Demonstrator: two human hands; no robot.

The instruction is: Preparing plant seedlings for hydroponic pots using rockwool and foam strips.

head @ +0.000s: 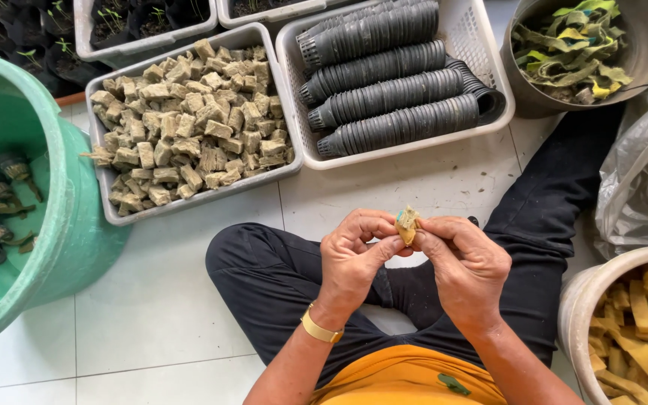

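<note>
Sponge cube: a small tan sponge cube (407, 223) is held over the lap, above the white tiled floor (151, 315), between both hands.
Left hand: the left hand (354, 259) is pressed onto the cube's left side, thumb and fingertips pinched on it; a gold watch (321, 330) is worn at the wrist.
Right hand: the right hand (465, 262) is closed on the cube's right side in a pinch.
Legs: crossed legs in black trousers (279, 277) are seen beneath the hands.
Ahead: a grey tray (189, 202) filled with brown cubes is set just beyond the knees; beside it, a white basket (481, 45) is packed with rows of stacked black net pots (384, 71).
Left: a green tub (76, 225) containing a few filled pots.
Right: a white bucket (575, 307) of yellow sponge strips, a plastic bag (643, 172), a grey pot (639, 52) of scraps.
</note>
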